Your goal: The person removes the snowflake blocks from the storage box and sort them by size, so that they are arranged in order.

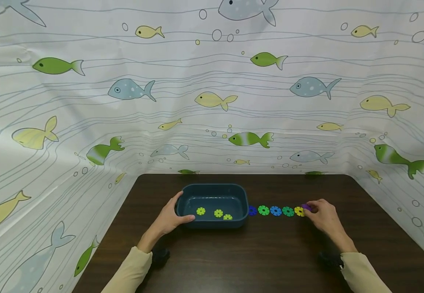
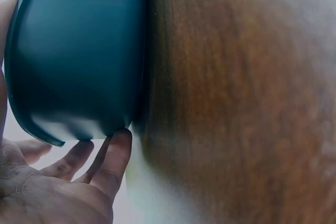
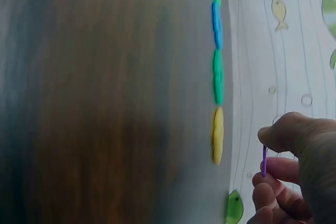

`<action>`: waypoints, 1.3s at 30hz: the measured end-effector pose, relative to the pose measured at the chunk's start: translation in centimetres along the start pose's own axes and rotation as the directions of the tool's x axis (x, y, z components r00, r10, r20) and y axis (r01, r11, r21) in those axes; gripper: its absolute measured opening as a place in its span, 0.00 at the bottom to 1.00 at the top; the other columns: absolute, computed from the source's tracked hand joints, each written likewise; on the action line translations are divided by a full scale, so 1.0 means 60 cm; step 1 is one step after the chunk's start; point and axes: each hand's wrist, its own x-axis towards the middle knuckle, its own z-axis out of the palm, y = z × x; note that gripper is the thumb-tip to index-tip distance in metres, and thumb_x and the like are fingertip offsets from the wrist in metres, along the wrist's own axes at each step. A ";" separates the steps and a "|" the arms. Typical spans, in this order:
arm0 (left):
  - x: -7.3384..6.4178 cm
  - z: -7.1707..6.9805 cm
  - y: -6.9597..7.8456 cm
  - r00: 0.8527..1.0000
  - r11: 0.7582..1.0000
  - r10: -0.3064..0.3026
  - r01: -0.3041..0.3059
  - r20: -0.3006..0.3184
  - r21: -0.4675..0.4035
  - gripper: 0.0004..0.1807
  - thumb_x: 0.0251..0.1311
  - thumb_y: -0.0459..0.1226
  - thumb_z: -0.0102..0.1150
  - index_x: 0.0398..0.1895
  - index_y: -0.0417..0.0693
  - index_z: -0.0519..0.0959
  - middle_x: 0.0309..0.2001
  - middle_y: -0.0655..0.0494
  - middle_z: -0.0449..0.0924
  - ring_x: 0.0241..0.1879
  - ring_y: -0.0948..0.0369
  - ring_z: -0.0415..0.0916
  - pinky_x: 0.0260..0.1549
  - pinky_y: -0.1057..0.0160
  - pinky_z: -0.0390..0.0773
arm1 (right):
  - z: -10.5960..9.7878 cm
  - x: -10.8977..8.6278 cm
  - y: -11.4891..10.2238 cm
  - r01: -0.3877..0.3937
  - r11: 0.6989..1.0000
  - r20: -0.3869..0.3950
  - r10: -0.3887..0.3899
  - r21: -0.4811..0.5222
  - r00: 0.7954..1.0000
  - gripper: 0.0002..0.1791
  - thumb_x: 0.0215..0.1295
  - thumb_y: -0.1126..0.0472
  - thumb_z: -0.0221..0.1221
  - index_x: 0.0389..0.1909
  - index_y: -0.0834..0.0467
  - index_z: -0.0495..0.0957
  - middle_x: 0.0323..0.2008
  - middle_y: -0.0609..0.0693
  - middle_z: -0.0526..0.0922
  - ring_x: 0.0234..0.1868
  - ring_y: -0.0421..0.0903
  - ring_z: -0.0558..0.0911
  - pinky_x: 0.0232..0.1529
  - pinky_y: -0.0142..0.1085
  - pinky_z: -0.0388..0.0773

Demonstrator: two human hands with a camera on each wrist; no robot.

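Note:
My left hand grips the left end of a dark teal plastic bin, thumb over the near rim and fingers along its outer side. Several yellow-green notched discs lie inside the bin. Between thumb and fingers, my right hand pinches a purple disc, just above the table at the right end of a row. That row runs rightward from the bin: a dark blue disc, a green disc, a light blue disc, a teal-green disc and a yellow disc.
The dark brown wooden table holds the bin and the row of discs. A white sheet printed with fish rises behind the table and along both sides. Dark wrist straps show under both forearms.

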 end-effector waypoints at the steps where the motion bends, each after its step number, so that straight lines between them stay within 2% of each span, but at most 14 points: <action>1: 0.000 0.000 0.000 1.000 1.000 0.000 0.000 0.001 0.001 0.65 0.57 0.59 0.79 0.89 0.46 0.52 0.88 0.32 0.50 0.83 0.30 0.56 0.76 0.22 0.62 | -0.002 0.000 0.005 -0.003 1.000 0.005 0.003 -0.005 1.000 0.17 0.68 0.65 0.70 0.49 0.75 0.85 0.46 0.74 0.84 0.41 0.62 0.86 0.45 0.60 0.86; 15: 0.000 -0.001 -0.001 1.000 1.000 -0.016 0.016 0.002 -0.019 0.65 0.57 0.59 0.80 0.89 0.47 0.52 0.88 0.33 0.51 0.83 0.31 0.58 0.77 0.23 0.63 | 0.000 0.003 0.049 0.001 0.999 0.092 0.003 -0.044 0.996 0.15 0.70 0.67 0.68 0.48 0.77 0.85 0.42 0.71 0.84 0.41 0.59 0.83 0.46 0.62 0.83; 20: 0.000 -0.001 0.001 1.000 1.000 -0.007 0.007 0.010 -0.010 0.66 0.56 0.59 0.80 0.89 0.46 0.51 0.88 0.33 0.50 0.83 0.31 0.56 0.77 0.22 0.62 | -0.001 0.006 0.054 -0.019 0.999 0.118 0.024 -0.039 0.993 0.17 0.72 0.67 0.67 0.52 0.78 0.83 0.45 0.73 0.83 0.42 0.60 0.82 0.46 0.61 0.83; 27: -0.001 -0.002 0.000 1.000 1.000 -0.007 0.007 0.008 -0.001 0.66 0.56 0.59 0.80 0.89 0.46 0.51 0.88 0.33 0.51 0.82 0.32 0.58 0.76 0.23 0.64 | -0.003 0.008 0.058 -0.077 0.997 0.174 0.077 -0.010 0.982 0.19 0.76 0.66 0.65 0.58 0.77 0.82 0.52 0.76 0.80 0.48 0.66 0.83 0.48 0.61 0.83; 35: 0.001 -0.002 0.001 1.000 1.000 -0.008 0.008 0.010 -0.015 0.65 0.57 0.59 0.79 0.89 0.47 0.51 0.88 0.33 0.50 0.83 0.32 0.57 0.77 0.23 0.63 | -0.005 0.009 0.055 -0.107 0.994 0.190 0.104 0.002 0.976 0.23 0.77 0.63 0.64 0.61 0.79 0.79 0.56 0.79 0.79 0.52 0.72 0.83 0.51 0.64 0.83; 39: 0.001 -0.003 0.000 1.000 1.000 -0.002 0.002 0.013 -0.014 0.66 0.57 0.60 0.79 0.89 0.46 0.51 0.87 0.33 0.51 0.82 0.31 0.59 0.76 0.23 0.65 | -0.006 0.007 0.043 -0.119 0.993 0.152 0.116 0.013 0.982 0.29 0.78 0.60 0.65 0.65 0.81 0.74 0.55 0.80 0.80 0.54 0.74 0.83 0.54 0.66 0.82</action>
